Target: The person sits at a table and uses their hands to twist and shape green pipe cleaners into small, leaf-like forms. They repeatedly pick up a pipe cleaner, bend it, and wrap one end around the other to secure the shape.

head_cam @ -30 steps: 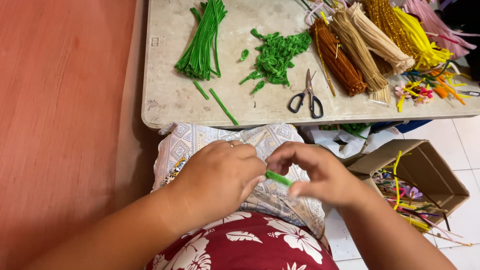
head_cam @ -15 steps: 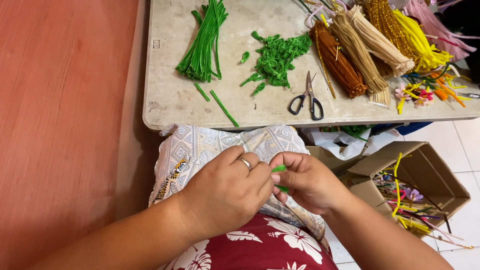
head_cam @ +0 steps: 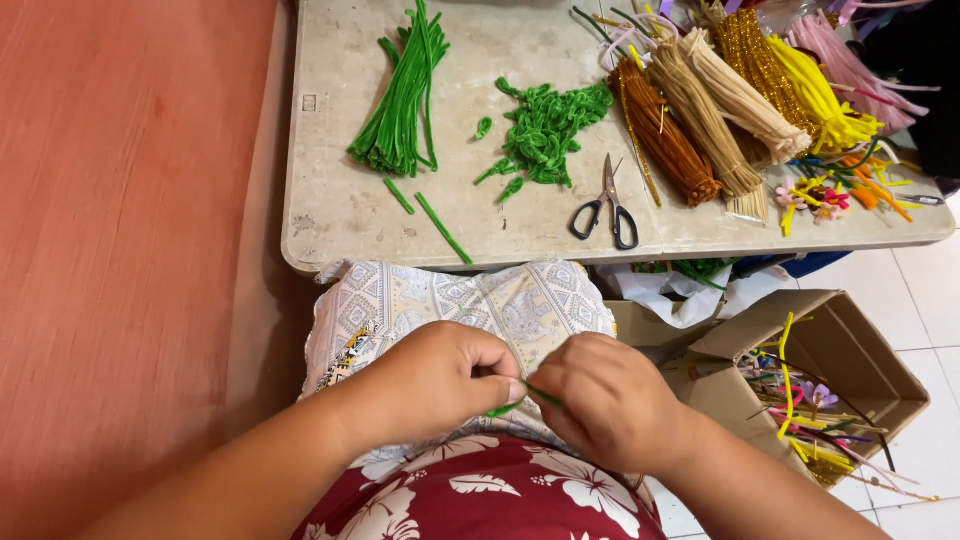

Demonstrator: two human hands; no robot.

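A broad terracotta-orange wall surface [head_cam: 120,250] filled the left side, and one pale stone-topped table [head_cam: 330,215] stretched across the top, its near edge running just above the person's lap. Open room lay on the table's bare left and front portions; the right half was crowded. Below the edge, one patterned grey-and-white cloth [head_cam: 450,300] covered the lap, and one open brown cardboard box [head_cam: 850,350] stood on the white tiled floor [head_cam: 930,290] to the right, filled with mixed coloured stems.

On the table lay one bundle of long green fuzzy pipe cleaners [head_cam: 400,100] running roughly away from the person, one heap of short curled green pieces [head_cam: 545,125], and two loose straight green pieces [head_cam: 430,215] near the front edge. Further right lay several bundles of brown, tan, gold, yellow and pink pipe cleaners [head_cam: 720,100]; their exact count could not be told. One pair of black-handled scissors [head_cam: 608,200] rested closed, tips pointing away.

Two hands met over the lap. The left hand [head_cam: 435,380] and right hand [head_cam: 605,400] each pinched one short green pipe cleaner piece [head_cam: 525,398], fingers curled tight, knuckles nearly touching. Its visible part lay roughly left to right, slightly bent between the thumbs; most of it was hidden.
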